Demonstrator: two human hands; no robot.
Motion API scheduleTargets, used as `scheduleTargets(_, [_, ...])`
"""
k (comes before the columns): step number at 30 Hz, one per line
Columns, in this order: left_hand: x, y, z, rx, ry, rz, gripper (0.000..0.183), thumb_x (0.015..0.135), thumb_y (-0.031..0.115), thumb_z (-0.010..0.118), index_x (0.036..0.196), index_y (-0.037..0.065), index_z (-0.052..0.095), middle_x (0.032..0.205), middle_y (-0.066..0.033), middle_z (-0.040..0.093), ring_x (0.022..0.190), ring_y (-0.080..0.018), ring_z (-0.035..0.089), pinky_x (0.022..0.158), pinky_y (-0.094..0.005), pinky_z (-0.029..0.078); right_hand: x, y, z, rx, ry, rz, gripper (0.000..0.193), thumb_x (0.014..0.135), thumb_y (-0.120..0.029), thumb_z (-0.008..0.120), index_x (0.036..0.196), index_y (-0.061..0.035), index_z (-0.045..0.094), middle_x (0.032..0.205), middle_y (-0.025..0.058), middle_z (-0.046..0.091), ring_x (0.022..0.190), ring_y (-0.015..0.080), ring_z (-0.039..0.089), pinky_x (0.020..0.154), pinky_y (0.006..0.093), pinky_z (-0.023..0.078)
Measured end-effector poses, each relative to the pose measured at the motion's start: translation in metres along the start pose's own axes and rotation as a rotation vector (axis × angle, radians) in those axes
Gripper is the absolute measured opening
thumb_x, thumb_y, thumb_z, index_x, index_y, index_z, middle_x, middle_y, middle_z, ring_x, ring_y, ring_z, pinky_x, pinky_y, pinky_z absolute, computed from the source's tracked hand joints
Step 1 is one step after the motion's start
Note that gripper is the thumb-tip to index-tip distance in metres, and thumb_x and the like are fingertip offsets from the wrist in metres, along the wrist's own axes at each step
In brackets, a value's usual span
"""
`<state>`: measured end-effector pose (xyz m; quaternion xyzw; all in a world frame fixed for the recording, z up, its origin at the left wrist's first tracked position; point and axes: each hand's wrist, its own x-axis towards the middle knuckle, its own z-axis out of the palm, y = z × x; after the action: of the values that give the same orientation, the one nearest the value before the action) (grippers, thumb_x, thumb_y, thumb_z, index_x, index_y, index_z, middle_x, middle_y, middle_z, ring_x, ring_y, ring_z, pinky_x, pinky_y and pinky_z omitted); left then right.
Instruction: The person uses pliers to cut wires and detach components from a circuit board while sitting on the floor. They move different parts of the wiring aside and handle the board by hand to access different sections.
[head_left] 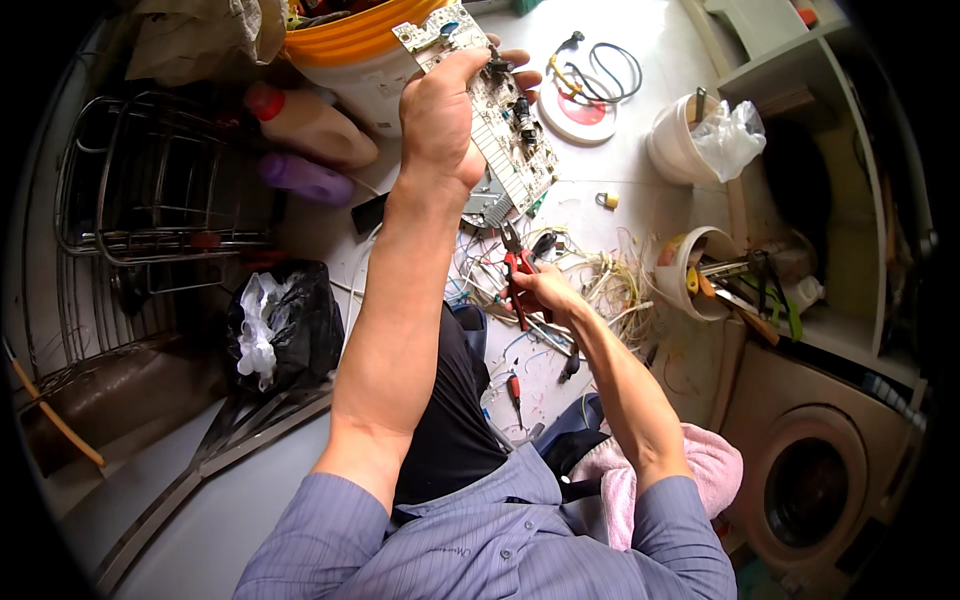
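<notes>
In my left hand point(440, 120) I hold up a long circuit board point(493, 125), its face crowded with black and other small parts. The thumb lies across the board and the fingers curl round its far edge. My right hand point(548, 292) grips red-handled pliers point(518, 265) below the board. Their jaws point up toward the board's lower end; whether they touch it I cannot tell. Behind the board's lower end shows a grey metal piece point(487, 203). Beneath my right hand, a tangle of pale wires point(610, 285) spreads over the floor.
A screwdriver point(515, 395) lies between my feet. At right are a tub of tools point(675, 275), a white bucket point(675, 145) with a plastic bag, and a washing machine point(800, 480). At left are a wire rack point(150, 190), bottles point(310, 125) and a black bag point(300, 330). A yellow-rimmed bucket point(350, 45) stands ahead.
</notes>
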<state>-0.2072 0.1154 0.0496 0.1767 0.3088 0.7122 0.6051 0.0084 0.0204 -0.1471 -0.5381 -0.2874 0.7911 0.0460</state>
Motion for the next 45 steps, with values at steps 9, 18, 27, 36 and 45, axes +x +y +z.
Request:
scheduleTargets(9, [-0.009,-0.016,0.015,0.024,-0.095,-0.104,0.028,0.098,0.010,0.047,0.120,-0.004,0.055,0.109,-0.0266,0.068,0.096,-0.0376,0.070,0.088,-0.0504,0.058,-0.148,-0.006,-0.048,-0.336,0.175,-0.005,0.011,0.097,-0.014,0.057,0.097,-0.0031,0.059,0.084,0.0071,0.070,0.070,0.0126,0.067,0.057,0.0274,0.046])
scheduleTargets(18, [-0.065,-0.089,0.065,-0.332,-0.401,-0.783,0.053,0.104,0.044,0.042,0.120,-0.004,0.058,0.103,-0.0200,0.070,0.089,-0.0308,0.071,0.083,-0.0461,0.060,-0.246,-0.005,-0.078,-0.016,0.291,-0.410,0.017,0.101,-0.018,0.056,0.106,-0.0022,0.060,0.088,0.0064,0.072,0.068,0.0125,0.065,0.059,0.0250,0.047])
scheduleTargets(27, [-0.104,-0.148,0.082,-0.277,-0.344,-1.084,0.061,0.106,0.052,0.034,0.121,-0.003,0.057,0.099,-0.0201,0.070,0.084,-0.0301,0.073,0.075,-0.0428,0.063,-0.265,-0.010,-0.085,0.220,0.305,-0.645,0.029,0.105,-0.028,0.055,0.116,-0.0008,0.057,0.090,0.0065,0.068,0.071,0.0123,0.065,0.064,0.0240,0.052])
scheduleTargets(36, [-0.116,-0.187,0.081,-0.291,-0.387,-1.211,0.067,0.105,0.057,0.031,0.123,-0.003,0.056,0.100,-0.0211,0.069,0.084,-0.0321,0.071,0.079,-0.0457,0.062,-0.269,-0.001,-0.096,0.229,0.381,-0.644,0.030,0.104,-0.028,0.058,0.115,-0.0003,0.058,0.091,0.0034,0.067,0.070,0.0086,0.063,0.062,0.0220,0.051])
scheduleTargets(45, [-0.118,-0.197,0.084,-0.235,-0.366,-1.254,0.064,0.104,0.057,0.036,0.120,0.000,0.061,0.098,-0.0221,0.072,0.079,-0.0337,0.074,0.071,-0.0430,0.064,-0.273,0.005,-0.102,0.243,0.290,-0.667,0.034,0.103,-0.027,0.060,0.121,0.0018,0.057,0.097,0.0052,0.065,0.081,0.0110,0.064,0.072,0.0256,0.056])
